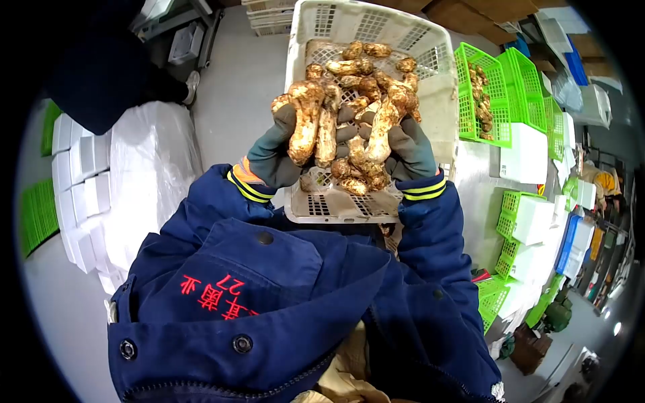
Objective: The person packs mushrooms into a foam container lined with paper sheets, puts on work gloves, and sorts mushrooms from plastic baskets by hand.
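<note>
Above a white perforated plastic crate [440, 87], my gloved left hand [275, 149] is closed around thick brown-and-cream mushrooms [306, 124], their caps pointing away from me. My gloved right hand [411, 149] grips a long pale-stemmed mushroom [381, 129] with a brown cap. Both hands are close together, and gloved fingertips show between the mushrooms. Several more mushrooms [349, 66] lie in the crate beyond my hands. A small cluster of mushrooms [359, 176] sits at the near end, between my wrists. Part of the crate floor is hidden by my hands.
Green baskets [500, 80], one holding mushrooms, stand to the right beside white foam boxes [523, 154]. On the left are stacked white boxes [84, 161] and a plastic-wrapped bundle [144, 174]. A person in dark clothing [101, 74] stands at the upper left.
</note>
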Motion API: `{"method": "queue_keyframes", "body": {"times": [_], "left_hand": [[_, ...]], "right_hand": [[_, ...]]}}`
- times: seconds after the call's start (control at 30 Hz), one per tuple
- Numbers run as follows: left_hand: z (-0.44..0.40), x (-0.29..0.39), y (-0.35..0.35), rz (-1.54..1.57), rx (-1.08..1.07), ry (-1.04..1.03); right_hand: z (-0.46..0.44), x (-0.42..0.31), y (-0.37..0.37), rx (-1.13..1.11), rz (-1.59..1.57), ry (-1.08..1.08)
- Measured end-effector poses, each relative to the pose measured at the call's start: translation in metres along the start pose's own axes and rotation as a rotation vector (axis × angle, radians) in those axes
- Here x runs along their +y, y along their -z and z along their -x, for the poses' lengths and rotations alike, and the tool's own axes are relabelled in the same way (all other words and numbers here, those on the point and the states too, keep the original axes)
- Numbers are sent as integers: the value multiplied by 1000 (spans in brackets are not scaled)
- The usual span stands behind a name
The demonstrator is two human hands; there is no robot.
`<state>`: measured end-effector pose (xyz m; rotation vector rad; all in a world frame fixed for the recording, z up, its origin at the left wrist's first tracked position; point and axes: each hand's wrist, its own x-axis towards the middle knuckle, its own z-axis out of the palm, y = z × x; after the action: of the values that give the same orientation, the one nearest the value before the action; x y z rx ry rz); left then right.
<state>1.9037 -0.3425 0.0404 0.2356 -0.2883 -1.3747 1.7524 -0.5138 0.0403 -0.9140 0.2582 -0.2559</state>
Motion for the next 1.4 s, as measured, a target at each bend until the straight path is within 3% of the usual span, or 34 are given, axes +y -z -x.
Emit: {"method": "queue_keyframes", "body": {"times": [0.13, 0.17, 0.27, 0.3, 0.33, 0.4, 0.53, 0.6, 0.73, 0.77, 0.87, 0.9, 0.93, 1.0, 1.07, 1.13, 1.23, 1.33, 1.37, 1.4], "left_hand": [[-26, -18, -18, -39, -42, 130], [-31, -26, -24, 23, -63, 163], [-50, -59, -33, -18, -57, 265], [-57, -75, -48, -43, -117, 339], [-63, -92, -65, -65, -179, 417], [-71, -135, -90, -109, -216, 493], [-87, -220, -129, -23, -264, 692], [-93, -270, -141, -44, -190, 752], [-87, -368, -169, 43, -225, 873], [-85, -388, -174, 20, -264, 900], [-73, -445, -209, -12, -328, 971], [-73, -460, -210, -56, -398, 1036], [-73, -473, -211, -102, -472, 1090], [-76, -506, -222, -263, -576, 1133], [-77, -541, -225, -396, -567, 1248], [-74, -567, -236, -375, -474, 1331], [-79, -599, -237, -502, -511, 1351], [-86, -634, -215, -631, -552, 1288], [-87, -644, -205, -594, -470, 1373], [-96, -651, -197, -909, -607, 1306]], "right_hand": [[38, -18, -6, -21, -162, 77], [51, -18, 6, 60, -207, 82], [95, -26, 20, -66, -344, 140], [120, -33, 15, 23, -367, 171], [137, -33, 23, -166, -556, 233], [183, -38, 39, -210, -593, 318], [277, -49, 59, -37, -690, 471], [326, -57, 67, 75, -576, 534], [417, -51, 87, 53, -565, 692], [436, -46, 82, 104, -544, 807], [511, -32, 89, 494, -454, 866], [530, -35, 85, 589, -611, 889], [548, -29, 86, 1009, -217, 844], [582, -28, 96, 1305, -34, 745], [600, -24, 102, 1392, -257, 799], [620, -12, 115, 1288, -427, 814], [633, 2, 135, 1187, -492, 916], [636, 9, 150, 1232, -505, 879], [638, 17, 164, 1266, -527, 856], [636, 19, 165, 1284, -485, 841]]}}
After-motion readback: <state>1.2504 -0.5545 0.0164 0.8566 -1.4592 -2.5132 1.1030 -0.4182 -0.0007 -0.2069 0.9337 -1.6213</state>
